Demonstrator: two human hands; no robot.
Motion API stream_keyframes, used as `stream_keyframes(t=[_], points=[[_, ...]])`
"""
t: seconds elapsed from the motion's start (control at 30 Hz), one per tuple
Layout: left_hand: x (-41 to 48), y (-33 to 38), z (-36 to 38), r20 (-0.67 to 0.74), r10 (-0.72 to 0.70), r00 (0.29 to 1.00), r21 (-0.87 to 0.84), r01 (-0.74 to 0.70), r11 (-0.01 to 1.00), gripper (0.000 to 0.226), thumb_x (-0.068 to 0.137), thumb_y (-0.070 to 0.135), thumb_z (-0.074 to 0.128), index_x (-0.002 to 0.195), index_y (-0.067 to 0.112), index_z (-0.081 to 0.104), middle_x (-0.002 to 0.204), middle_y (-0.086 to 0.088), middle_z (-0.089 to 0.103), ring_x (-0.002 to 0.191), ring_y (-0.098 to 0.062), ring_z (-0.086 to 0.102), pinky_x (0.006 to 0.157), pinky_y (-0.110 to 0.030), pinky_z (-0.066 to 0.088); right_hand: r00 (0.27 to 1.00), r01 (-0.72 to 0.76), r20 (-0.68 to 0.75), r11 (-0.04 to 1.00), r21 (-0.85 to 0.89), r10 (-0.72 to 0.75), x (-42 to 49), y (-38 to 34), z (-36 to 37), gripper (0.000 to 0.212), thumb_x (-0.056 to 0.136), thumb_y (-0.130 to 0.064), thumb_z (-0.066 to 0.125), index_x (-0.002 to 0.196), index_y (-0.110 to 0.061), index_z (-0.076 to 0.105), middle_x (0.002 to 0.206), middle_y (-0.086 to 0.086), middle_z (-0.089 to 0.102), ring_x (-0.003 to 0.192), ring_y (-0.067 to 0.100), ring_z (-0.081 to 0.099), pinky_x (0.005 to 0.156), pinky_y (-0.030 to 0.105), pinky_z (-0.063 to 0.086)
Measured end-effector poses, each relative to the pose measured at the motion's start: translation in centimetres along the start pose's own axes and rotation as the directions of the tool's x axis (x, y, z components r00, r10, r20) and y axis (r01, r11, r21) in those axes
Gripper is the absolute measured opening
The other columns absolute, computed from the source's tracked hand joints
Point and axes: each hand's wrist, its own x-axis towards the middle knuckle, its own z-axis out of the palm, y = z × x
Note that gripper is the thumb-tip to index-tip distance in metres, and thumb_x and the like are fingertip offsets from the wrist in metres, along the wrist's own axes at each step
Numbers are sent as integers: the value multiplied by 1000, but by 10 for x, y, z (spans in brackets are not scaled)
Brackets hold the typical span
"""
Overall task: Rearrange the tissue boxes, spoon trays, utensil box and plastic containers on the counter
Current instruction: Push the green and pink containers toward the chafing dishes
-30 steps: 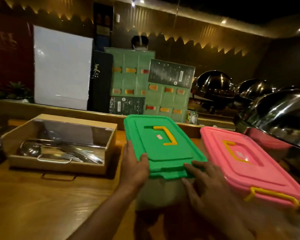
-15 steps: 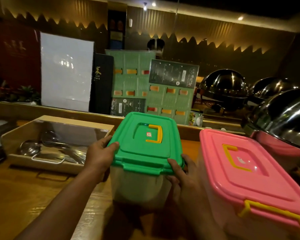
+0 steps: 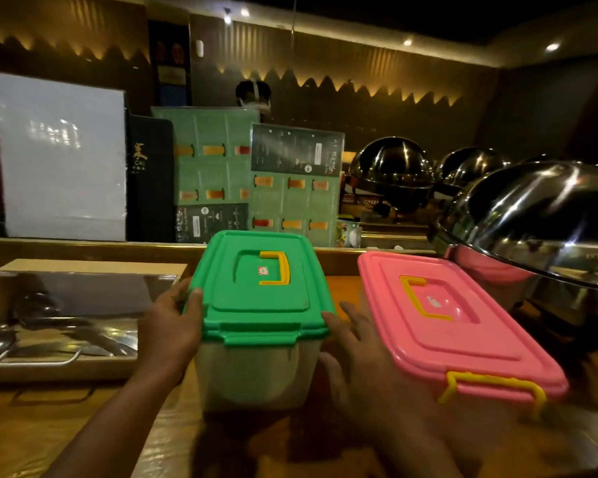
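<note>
A clear plastic container with a green lid and a yellow handle stands on the wooden counter in the middle. My left hand grips its left side under the lid's rim. On its right side my right hand lies flat against the wall, fingers spread. To the right sits a second container with a pink lid and yellow handles, a narrow gap between the two. At the left stands the wooden utensil box with ladles and spoons inside.
Shiny steel chafing-dish domes crowd the right end of the counter, close behind the pink container. Menu cards and a white board lean against the raised ledge at the back. Bare counter lies in front of me.
The green-lidded container has been turned from slanted to square-on and shifted left, away from the pink one. My left hand moved onto its left side, my right hand onto its right side.
</note>
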Motion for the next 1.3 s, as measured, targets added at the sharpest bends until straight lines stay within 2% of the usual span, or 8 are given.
stream_keyframes(t=[0.07,0.17,0.33,0.47,0.63,0.77,1.0,1.3], points=[[-9,6,1,-77,296,952,209,-275,938,38,98,23,59,134,10,59,137,-15,57,111,-17,58,69,-20,50,990,54,-128,999,1,-53,-14,2,-27,52,94,-35,54,144,-32,44,157,-2,30,143,16,31,111,29,34],[-26,26,16,-25,542,840,238,-521,819,36,96,26,61,128,10,64,141,-9,54,124,-21,54,87,-26,52,927,-11,-373,997,-82,-20,-35,24,-62,42,88,-29,62,128,-19,61,142,4,48,132,20,44,103,34,44],[-77,61,75,264,687,677,-35,-705,708,41,90,32,66,128,16,63,136,3,57,127,-6,50,109,-16,35,795,-437,-522,889,-137,310,-72,85,-100,63,81,-61,63,131,-24,58,142,13,42,129,34,44,99,56,45],[-114,65,126,543,595,593,-88,-664,742,79,84,67,60,150,30,38,154,18,33,142,5,29,118,-22,27,724,-630,-361,776,-1,587,-91,121,-111,111,60,-89,52,147,-22,40,157,10,29,137,32,36,105,47,38],[-143,52,177,632,345,693,15,-457,890,131,54,91,62,159,33,9,166,16,-10,153,-5,1,118,-21,13,796,-545,-267,835,74,544,-91,158,-122,124,48,-93,53,150,-23,37,160,-3,26,138,14,32,106,33,36],[-164,40,215,499,390,774,-20,-440,898,129,47,97,58,153,29,30,168,8,3,154,-11,10,117,-27,29,846,-484,-172,863,146,504,-83,196,-140,128,43,-93,59,150,-26,37,159,-13,22,138,4,27,105,27,35],[-161,64,261,399,259,880,-34,-268,963,149,29,98,61,156,36,16,167,16,4,147,2,15,112,-18,22,911,-399,-62,910,114,407,-47,248,-142,120,53,-95,51,154,-37,21,163,-16,6,143,8,18,115,41,29],[-94,54,296,244,156,957,-4,-160,987,127,43,77,84,151,30,37,149,4,50,132,-16,53,106,-46,48,966,-121,-243,986,-117,90,12,261,-99,75,82,-79,46,124,-20,66,135,6,54,126,27,47,101,49,45]])
